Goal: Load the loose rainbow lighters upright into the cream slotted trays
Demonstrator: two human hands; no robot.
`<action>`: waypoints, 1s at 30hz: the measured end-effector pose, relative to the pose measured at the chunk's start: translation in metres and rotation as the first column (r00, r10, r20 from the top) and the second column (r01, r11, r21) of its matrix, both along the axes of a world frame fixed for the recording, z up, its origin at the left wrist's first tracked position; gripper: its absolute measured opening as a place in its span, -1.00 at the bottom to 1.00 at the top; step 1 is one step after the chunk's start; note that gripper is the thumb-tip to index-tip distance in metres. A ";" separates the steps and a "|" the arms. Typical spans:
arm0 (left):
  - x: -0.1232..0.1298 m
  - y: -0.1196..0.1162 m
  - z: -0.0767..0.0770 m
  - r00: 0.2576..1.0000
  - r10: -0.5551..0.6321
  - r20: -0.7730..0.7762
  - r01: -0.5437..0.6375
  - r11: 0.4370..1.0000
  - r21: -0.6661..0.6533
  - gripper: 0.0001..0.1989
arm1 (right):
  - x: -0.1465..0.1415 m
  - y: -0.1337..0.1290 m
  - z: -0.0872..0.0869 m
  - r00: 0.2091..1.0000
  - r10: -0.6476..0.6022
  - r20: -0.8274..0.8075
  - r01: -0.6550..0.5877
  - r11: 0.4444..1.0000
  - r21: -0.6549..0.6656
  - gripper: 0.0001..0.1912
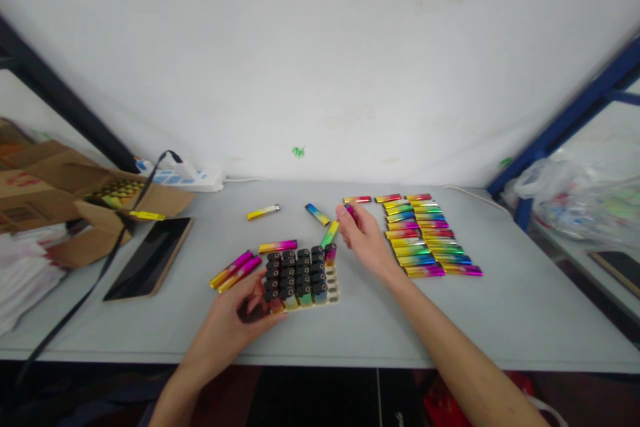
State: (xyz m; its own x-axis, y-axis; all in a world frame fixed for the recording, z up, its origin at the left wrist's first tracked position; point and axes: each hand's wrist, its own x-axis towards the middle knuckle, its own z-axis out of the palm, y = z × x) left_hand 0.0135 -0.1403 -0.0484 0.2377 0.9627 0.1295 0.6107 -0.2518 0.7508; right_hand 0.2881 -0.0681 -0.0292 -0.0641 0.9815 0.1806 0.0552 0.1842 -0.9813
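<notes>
My right hand point(365, 235) is pinching a lighter point(351, 211) between fingertips; my left hand point(231, 317) is holding the tray point(333, 285) by its left end.

On the grey desk point(380, 327) there lie many colourful lighters point(424, 271), a pale tray point(337, 280), a black-screened device point(150, 257), an open carton point(97, 223) and a white power strip point(210, 180).

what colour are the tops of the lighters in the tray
Black tops, best seen in the head view.
</notes>
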 end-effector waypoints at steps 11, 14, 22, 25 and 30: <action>-0.004 0.002 -0.008 0.999 0.035 -0.034 -0.033 0.998 0.054 -0.62 | 0.034 -0.012 0.039 0.822 -0.064 0.566 -0.160 0.928 0.336 -0.55; -0.003 0.002 -0.005 0.998 0.040 -0.043 -0.038 0.998 0.042 -0.62 | 0.037 -0.014 0.037 0.793 0.089 0.603 -0.266 0.941 0.210 -0.51; -0.001 0.002 -0.002 0.998 0.045 -0.044 -0.043 0.998 0.051 -0.61 | 0.021 -0.009 0.020 0.753 0.094 0.651 -0.325 0.914 0.244 -0.61; -0.002 0.002 -0.003 0.999 0.039 -0.035 -0.037 0.998 0.046 -0.62 | 0.020 -0.008 0.016 0.740 0.109 0.664 -0.346 0.908 0.237 -0.65; -0.002 0.002 -0.003 0.999 0.033 -0.028 -0.031 0.998 0.063 -0.65 | 0.021 -0.007 0.016 0.670 0.136 0.730 -0.403 0.892 0.204 -0.72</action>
State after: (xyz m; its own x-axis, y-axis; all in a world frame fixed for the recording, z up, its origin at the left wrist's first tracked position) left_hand 0.0120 -0.1382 -0.0511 0.2114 0.9601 0.1833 0.6406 -0.2777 0.7159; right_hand 0.3093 -0.0754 -0.0134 -0.5511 0.7892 0.2710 0.5742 0.5943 -0.5630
